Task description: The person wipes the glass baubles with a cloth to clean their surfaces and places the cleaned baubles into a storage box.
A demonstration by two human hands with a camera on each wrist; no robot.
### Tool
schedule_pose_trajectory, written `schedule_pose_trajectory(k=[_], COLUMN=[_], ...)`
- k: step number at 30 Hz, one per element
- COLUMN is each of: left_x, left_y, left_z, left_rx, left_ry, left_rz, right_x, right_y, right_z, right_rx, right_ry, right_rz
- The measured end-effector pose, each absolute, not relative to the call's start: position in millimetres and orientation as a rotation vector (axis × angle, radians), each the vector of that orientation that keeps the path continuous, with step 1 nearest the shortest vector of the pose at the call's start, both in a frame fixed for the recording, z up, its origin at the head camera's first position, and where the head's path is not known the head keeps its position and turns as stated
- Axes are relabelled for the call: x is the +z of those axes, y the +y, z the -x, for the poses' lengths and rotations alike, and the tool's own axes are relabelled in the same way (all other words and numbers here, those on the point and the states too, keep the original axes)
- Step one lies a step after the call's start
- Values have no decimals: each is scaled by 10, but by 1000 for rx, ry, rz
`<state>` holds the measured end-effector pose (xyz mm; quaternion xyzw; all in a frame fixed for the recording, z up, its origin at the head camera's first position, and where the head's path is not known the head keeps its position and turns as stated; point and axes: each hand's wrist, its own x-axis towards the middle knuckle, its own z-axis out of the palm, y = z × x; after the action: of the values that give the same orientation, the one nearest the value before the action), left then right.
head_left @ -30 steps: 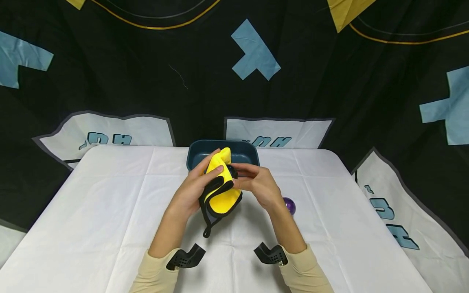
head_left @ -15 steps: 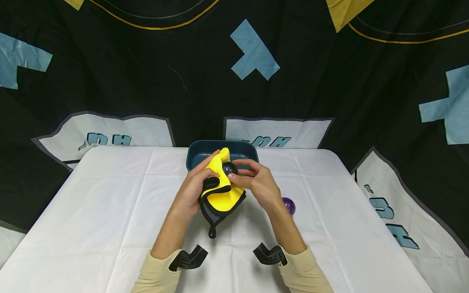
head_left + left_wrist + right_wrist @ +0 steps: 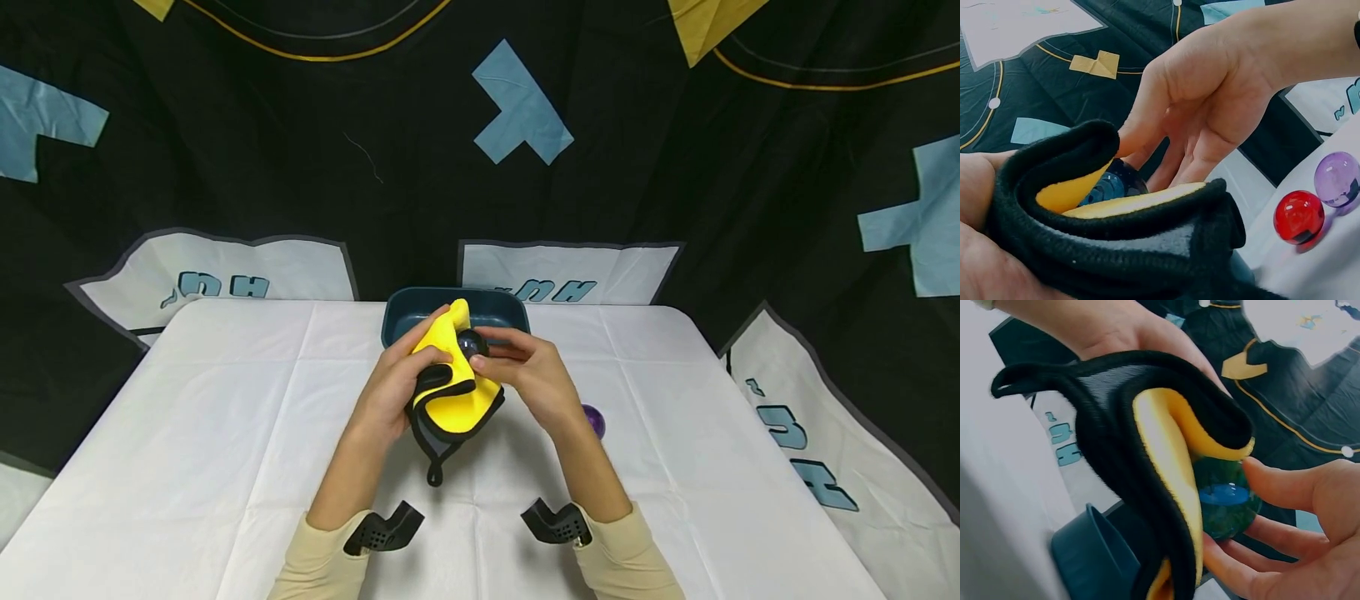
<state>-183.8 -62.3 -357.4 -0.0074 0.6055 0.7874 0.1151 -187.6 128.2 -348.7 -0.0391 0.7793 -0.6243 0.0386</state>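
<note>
– Cloth [image 3: 459, 412] hung in your left hand [image 3: 388, 387], didn't it, yellow with a black border?

– It did, folded over on itself, and you had its black loop [image 3: 435, 477] dangling toward you. You kept your left fingers clamped on the fabric: the thumb lay across the yellow face, the others went behind, mostly out of sight.

– And your right hand [image 3: 538, 379]?

– You pinched a dark ball [image 3: 472, 343] between its thumb and fingers, against the yellow side. Your right wrist view showed part of that ball tucked into the fold.

– What lay around you?

– Beyond your hands a teal tray [image 3: 495, 308] stood at the far side of the white table [image 3: 225, 433]. Near your right wrist, which partly hid it, rested a purple ball [image 3: 595, 422]. Your left wrist view showed a red ball [image 3: 1299, 217] just beside it; whether the two touched, I couldn't tell you
</note>
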Motion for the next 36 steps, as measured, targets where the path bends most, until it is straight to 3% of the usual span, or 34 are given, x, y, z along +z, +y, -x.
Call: schedule_pose_trajectory(k=[36], left_x=[-3567], left_y=[-559], left_z=[1821], left_rx=[2260], left_ry=[1967], left_rz=[82], right_x=[-3499], right_y=[1232], right_z=[1877], right_rx=[-1983], right_ry=[2351], right_rz=[93])
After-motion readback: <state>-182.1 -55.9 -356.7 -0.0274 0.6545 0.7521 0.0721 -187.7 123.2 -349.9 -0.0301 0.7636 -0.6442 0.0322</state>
